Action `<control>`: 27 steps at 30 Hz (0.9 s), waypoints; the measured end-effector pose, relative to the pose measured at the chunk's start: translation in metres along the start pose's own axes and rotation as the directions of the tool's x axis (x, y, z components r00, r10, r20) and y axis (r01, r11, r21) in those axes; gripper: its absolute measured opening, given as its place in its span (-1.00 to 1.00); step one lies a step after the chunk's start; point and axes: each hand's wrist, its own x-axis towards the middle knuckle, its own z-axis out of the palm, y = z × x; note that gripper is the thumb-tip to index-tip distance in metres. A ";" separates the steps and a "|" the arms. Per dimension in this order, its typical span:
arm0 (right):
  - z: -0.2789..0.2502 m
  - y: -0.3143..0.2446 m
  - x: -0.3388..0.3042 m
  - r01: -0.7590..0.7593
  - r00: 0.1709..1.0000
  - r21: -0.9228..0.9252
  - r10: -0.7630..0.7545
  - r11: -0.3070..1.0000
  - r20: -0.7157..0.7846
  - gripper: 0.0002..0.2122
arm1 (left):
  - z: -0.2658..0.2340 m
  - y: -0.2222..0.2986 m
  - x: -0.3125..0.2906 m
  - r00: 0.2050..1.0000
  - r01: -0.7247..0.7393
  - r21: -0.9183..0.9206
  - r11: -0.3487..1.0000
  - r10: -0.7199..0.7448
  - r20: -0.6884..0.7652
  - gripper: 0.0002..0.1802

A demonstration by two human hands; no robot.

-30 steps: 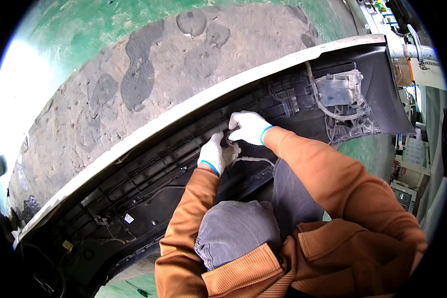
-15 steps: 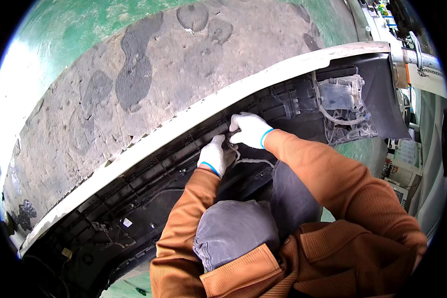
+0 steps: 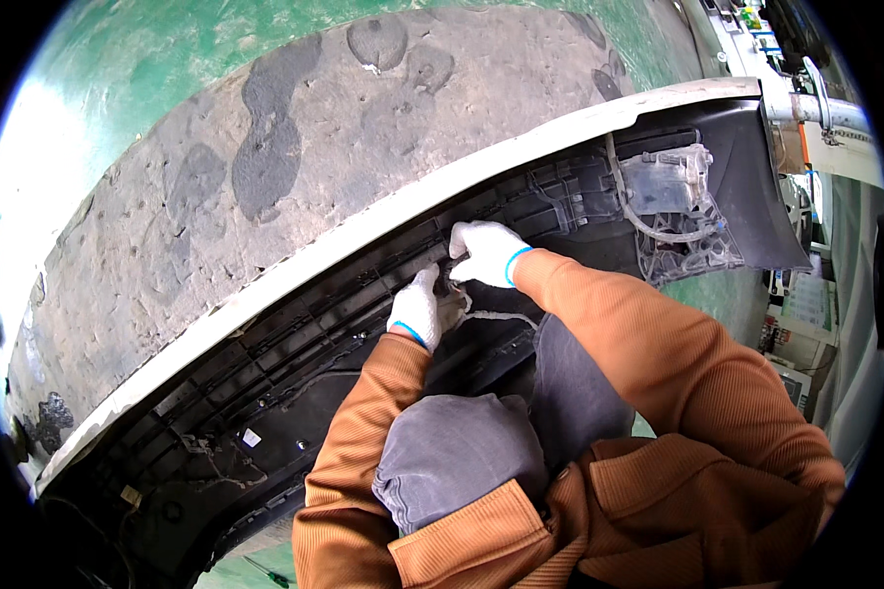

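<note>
A car bumper lies diagonally across the view, its black, ribbed inner side turned up and its pale outer edge running from the lower left to the upper right, over a grey mat marked with dark stains. The person's two hands meet above the middle of this inner side, both in white knit gloves with blue cuffs. The left hand has its fingers curled, with the thumb side up, right beside a pale grey cable that emerges next to it and runs toward the person's knee; whether the fingers grip the cable is hidden. The right hand comes in from the right, just beyond the left one, its fingers bent down toward the bumper; what lies under the fingertips is covered, so its grip cannot be told. Farther right on the bumper sits a dusty grey housing, with a light hose curving past its left side and below it. Toward the lower left, a small white label and a yellowish tag show on the black plastic. The knees, in grey trousers, stand close below the hands, between brown corduroy sleeves. Green floor surrounds the mat, and a screwdriver lies at the lower edge.
</note>
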 end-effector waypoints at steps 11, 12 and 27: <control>-0.003 -0.008 -0.004 -0.095 0.995 -0.042 0.095 0.995 -0.005 -0.59 | 0.060 0.032 -0.048 0.977 0.152 -0.218 0.964 -0.180 -0.114 -0.61; -0.003 -0.009 -0.004 -0.097 0.995 -0.053 0.097 0.994 -0.011 -0.60 | 0.058 0.029 -0.046 0.977 0.147 -0.237 0.960 -0.178 -0.114 -0.62; 0.010 0.004 -0.005 0.029 0.998 0.011 -0.028 1.000 -0.058 -0.69 | 0.053 0.029 -0.054 0.984 0.151 -0.077 0.986 -0.157 -0.081 -0.44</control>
